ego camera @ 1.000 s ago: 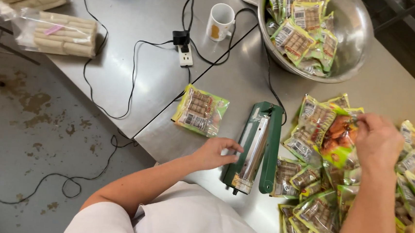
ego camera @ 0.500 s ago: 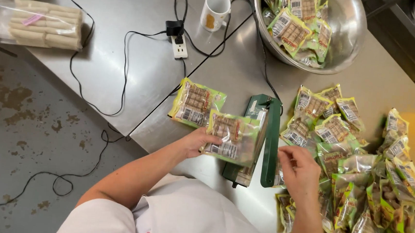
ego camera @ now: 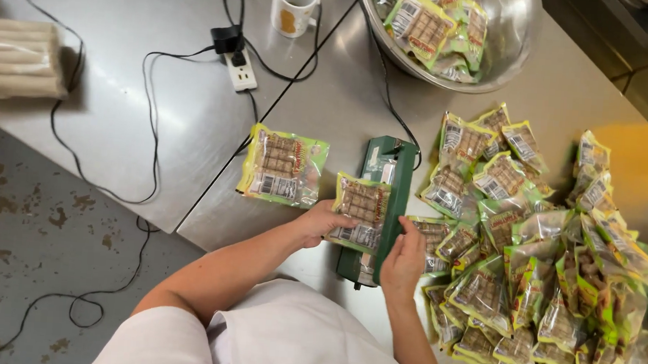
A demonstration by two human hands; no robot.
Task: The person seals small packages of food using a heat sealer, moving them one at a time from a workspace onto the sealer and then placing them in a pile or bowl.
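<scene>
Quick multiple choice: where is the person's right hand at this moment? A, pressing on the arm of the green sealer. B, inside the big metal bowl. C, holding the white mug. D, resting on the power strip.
A: the right hand lies on the arm of the green sealer, while the left hand holds a snack packet laid across it.

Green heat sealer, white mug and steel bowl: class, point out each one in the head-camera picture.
Green heat sealer (ego camera: pixel 383 160), head view: on its far end.
White mug (ego camera: pixel 291 9), head view: on its outer wall.
Steel bowl (ego camera: pixel 510 35), head view: on its bare inner wall.
</scene>
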